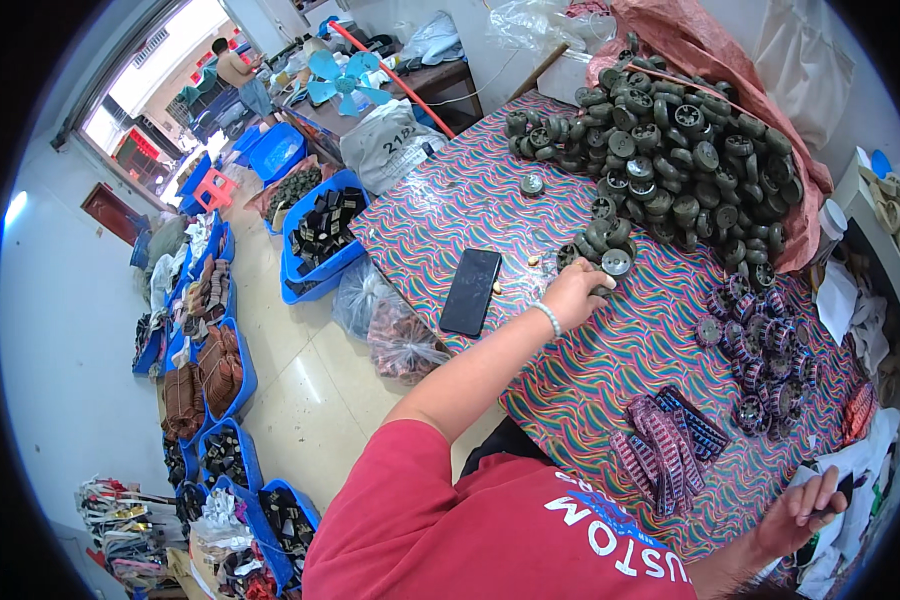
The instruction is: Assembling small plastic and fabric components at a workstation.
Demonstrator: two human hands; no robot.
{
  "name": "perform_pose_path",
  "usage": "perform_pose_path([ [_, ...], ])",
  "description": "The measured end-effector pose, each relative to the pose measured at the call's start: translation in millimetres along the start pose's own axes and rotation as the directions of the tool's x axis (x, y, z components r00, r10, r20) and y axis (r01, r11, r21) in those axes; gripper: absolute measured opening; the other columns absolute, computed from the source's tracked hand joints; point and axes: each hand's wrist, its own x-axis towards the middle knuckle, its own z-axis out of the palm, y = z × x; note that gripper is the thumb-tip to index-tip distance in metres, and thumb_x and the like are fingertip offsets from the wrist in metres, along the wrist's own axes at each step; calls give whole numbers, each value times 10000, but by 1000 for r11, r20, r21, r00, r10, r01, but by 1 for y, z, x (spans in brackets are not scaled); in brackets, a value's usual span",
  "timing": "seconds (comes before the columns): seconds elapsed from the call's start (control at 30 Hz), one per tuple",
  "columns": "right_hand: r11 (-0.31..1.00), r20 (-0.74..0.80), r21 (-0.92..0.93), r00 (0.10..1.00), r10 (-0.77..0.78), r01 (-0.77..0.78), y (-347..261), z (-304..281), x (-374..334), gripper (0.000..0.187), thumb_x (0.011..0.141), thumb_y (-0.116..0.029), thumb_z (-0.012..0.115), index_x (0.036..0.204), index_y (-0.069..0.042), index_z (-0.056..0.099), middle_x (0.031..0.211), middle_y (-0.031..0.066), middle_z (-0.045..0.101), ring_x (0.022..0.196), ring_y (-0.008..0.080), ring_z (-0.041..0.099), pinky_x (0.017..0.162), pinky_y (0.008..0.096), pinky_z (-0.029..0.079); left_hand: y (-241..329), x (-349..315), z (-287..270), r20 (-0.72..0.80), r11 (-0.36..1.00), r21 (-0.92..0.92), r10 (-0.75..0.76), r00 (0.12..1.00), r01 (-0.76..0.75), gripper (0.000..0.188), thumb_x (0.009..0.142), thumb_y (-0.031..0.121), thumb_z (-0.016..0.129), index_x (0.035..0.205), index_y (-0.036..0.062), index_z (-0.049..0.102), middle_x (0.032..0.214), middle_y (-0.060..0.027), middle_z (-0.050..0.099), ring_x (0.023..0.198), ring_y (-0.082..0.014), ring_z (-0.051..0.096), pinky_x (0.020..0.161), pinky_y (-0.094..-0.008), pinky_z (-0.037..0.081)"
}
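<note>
Past red shirt, apparently picking up dark wheel clamped in left hand, with right hand grip unclear, next needing a clear lift.

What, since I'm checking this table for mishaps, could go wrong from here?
The phone lies close to the table's edge, beside the left forearm, which might knock it off. The green rolls are heaped high and loose, so some could slide down toward the left hand. Patterned rolls lie right by that heap, so the two kinds might get mixed.
</note>
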Motion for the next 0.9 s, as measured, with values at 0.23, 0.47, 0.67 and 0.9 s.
perform_pose_path([
  [0.23,966,-117,258,992,36,-5,-12,-13,1,227,823,86,569,1032,43,493,885,56,353,733,147,463,778,328,552,-7,23,-22,463,669,-533,-282,840,518,329,872,129,637,1188,52,587,738,37,516,643,-58,549,602,-253,543],
  [0.47,995,-203,74,976,81,-68,0,-16,0,203,873,-5,586,1021,-7,446,888,60,364,747,152,469,796,359,544,5,-29,-14,679,566,-543,-138,721,620,353,909,125,583,1250,52,525,906,-15,594,814,-101,602,638,-264,553],
  [0.67,782,-423,-595,900,-106,-187,76,-16,3,159,905,-49,541,1048,-62,473,951,48,471,774,134,493,800,360,518,70,-59,1,511,133,-857,100,854,498,254,940,155,532,1169,50,499,976,-56,630,837,-128,629,672,-281,543],
  [0.9,526,-275,-825,960,-58,-205,156,7,12,192,931,-139,509,1083,-28,469,675,18,484,552,84,443,580,223,369,164,-97,23,589,-300,-752,96,803,587,424,911,165,594,1283,36,436,1147,-7,534,1028,-65,516,836,-243,463],
])
